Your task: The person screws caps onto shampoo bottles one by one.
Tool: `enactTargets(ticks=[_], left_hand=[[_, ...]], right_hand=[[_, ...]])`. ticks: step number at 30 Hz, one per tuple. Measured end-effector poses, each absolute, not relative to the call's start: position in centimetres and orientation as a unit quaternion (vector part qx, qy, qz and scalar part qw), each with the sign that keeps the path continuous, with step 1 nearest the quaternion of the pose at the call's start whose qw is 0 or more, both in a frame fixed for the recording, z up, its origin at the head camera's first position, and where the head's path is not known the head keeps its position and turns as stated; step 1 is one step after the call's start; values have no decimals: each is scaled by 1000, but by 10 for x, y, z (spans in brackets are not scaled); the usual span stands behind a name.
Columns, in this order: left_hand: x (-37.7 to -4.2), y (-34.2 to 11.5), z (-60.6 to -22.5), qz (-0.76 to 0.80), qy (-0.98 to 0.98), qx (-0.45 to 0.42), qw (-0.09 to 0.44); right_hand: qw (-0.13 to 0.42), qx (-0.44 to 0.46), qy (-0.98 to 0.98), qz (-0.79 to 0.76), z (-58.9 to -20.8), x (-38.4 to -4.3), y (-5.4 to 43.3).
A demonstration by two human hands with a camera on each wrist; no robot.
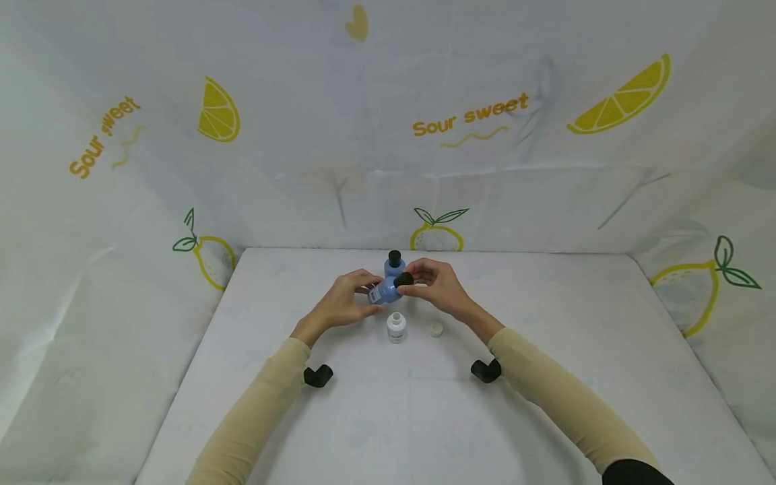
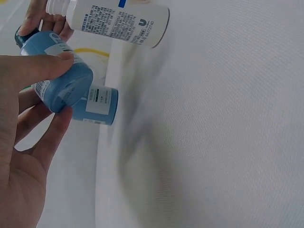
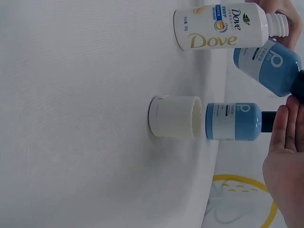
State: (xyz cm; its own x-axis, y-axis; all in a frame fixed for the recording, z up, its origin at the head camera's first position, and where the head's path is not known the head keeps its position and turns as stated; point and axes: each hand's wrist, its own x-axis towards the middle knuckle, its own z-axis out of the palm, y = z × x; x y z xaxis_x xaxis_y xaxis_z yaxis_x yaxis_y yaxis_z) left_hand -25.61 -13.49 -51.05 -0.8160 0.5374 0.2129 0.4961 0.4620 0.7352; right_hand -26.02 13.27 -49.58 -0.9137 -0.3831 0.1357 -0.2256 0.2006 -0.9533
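My left hand (image 1: 346, 301) grips a blue bottle (image 1: 383, 291) by its lower body, thumb on one side and fingers on the other, and the bottle tilts toward the right. At its top end, my right hand (image 1: 438, 287) pinches the black cap (image 1: 403, 279). Behind it stands a second blue bottle (image 1: 395, 264), upright with its black cap (image 1: 395, 258) on. Nearer to me, a white Dove bottle (image 3: 223, 26) stands upright with its threaded neck bare. A white cap (image 3: 175, 117) rests on the table to the right of that bottle.
All this is on a white table (image 1: 412, 417) with a white printed sheet (image 1: 388, 182) rising behind its far edge. Black wrist mounts (image 1: 318, 376) jut inward from both sleeves, low over the table.
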Motion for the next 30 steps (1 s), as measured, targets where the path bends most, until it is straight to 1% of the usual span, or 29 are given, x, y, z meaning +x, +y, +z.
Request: enactTargets(ticks=[5, 16, 25, 30], left_hand=[[-256, -135, -513, 418, 856, 303, 24], [-256, -133, -513, 422, 855, 300, 29], [-261, -130, -525, 435, 849, 300, 25], [-262, -127, -529, 451, 844, 291, 28]], right_hand=[[71, -190, 774, -600, -496, -259, 133], [54, -194, 767, -609, -497, -260, 132], [51, -205, 758, -617, -494, -262, 136], [54, -196, 745, -636, -491, -261, 143]])
